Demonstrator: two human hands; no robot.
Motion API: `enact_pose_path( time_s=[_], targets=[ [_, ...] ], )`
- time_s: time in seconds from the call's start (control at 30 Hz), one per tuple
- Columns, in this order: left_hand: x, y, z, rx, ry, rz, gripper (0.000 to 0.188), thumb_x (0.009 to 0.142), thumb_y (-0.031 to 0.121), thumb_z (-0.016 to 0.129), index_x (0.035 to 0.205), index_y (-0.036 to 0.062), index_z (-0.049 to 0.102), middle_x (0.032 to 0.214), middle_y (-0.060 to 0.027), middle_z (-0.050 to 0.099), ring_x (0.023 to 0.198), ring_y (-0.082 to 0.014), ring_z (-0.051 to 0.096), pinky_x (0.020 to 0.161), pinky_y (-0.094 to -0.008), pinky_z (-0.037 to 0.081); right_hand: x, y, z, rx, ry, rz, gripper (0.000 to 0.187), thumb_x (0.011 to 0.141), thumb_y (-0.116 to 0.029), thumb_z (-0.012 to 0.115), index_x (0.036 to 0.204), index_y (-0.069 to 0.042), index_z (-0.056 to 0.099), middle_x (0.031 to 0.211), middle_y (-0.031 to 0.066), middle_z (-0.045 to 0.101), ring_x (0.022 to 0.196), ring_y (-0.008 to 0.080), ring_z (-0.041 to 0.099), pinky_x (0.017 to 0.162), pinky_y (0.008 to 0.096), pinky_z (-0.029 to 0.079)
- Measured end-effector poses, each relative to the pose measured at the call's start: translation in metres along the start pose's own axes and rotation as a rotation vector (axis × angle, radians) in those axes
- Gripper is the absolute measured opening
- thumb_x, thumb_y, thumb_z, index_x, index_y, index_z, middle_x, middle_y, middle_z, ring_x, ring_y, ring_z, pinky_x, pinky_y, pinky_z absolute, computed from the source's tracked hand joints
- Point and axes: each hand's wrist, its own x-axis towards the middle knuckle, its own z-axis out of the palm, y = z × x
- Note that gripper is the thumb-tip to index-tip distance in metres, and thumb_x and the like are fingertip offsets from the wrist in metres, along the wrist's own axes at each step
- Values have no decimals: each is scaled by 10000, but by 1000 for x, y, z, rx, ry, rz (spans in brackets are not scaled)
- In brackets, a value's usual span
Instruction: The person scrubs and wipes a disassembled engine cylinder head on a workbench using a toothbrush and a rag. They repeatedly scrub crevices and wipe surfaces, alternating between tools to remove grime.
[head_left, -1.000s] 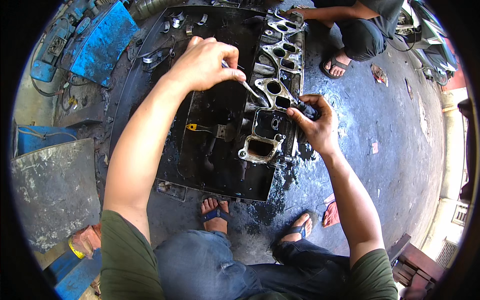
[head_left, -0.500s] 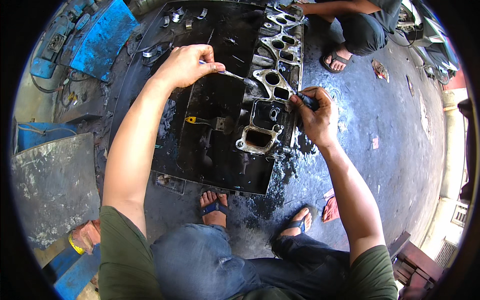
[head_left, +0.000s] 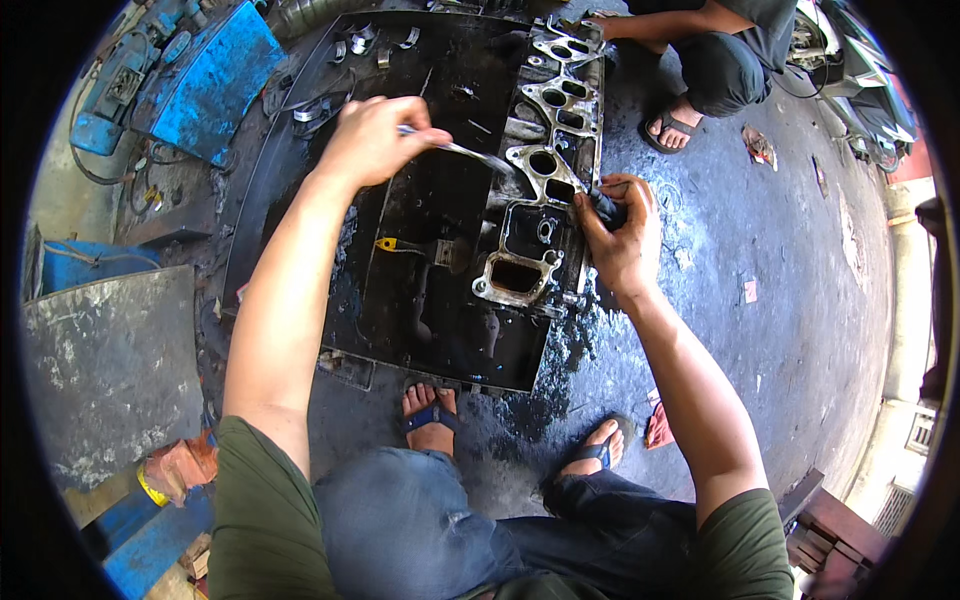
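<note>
The left hand [head_left: 372, 140] was closed around the handle of a thin metal tool [head_left: 470, 153], its grip pinching the shaft, with the tool's tip reaching toward the upper ports of a cast metal engine manifold [head_left: 535, 200]. The manifold lay along the right edge of a black, oil-coated tray [head_left: 420, 300] set on the concrete floor [head_left: 780, 260]. The right hand [head_left: 620, 235] rested at the manifold's right side, fingers pressed together on a small dark object [head_left: 605, 207]; what that object was could not be told. A brush with a yellow handle [head_left: 415, 247] lay in the tray, just left of the manifold's lower opening. Curved metal bearing shells [head_left: 350, 45] sat near the tray's upper left corner. A blue machine [head_left: 190, 75] stood beyond the tray's upper left. A second person [head_left: 720, 50] crouched at the far end, one hand touching the manifold's top. The wearer's sandalled feet [head_left: 432, 420] stood just below the tray.
</note>
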Motion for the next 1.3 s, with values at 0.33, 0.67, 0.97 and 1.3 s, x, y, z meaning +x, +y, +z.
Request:
enact_pose_path(
  time_s=[0.33, 0.67, 0.97, 1.3],
  targets=[
    [-208, -41, 91, 11, -354, -96, 354, 832, 440, 873, 855, 110, 747, 884, -117, 774, 889, -333, 753, 816, -474, 554, -2, -9, 2, 39, -146, 263, 465, 909, -372, 823, 1231, -59, 706, 1245, 169, 675, 1164, 348, 668, 1025, 435, 527],
    [-58, 42, 41, -525, 173, -512, 275, 984, 373, 762, 981, 99, 730, 853, -94, 747, 780, -264, 724, 703, -400, 537, 7, -18, 18, 111, -117, 643, 671, 982, -467, 777, 1505, -125, 534, 1098, 120, 709, 894, 175, 646, 835, 349, 523],
    [-58, 59, 43, -527, 193, -348, 232, 963, 290, 779, 915, 88, 676, 815, -95, 708, 756, -318, 720, 639, -443, 531, 3, -23, 29, 125, -22, 631, 614, 1032, -371, 739, 1502, -16, 564, 971, 69, 659, 880, 127, 598, 817, 303, 503],
    [-27, 40, 59, -393, 357, -200, 227, 912, 263, 808, 831, 113, 658, 780, -29, 697, 729, -282, 676, 675, -450, 510, 2, -22, 28, 155, -35, 632, 603, 1033, -323, 745, 1515, -16, 550, 994, 63, 704, 930, 122, 659, 873, 289, 516]
  ],
)
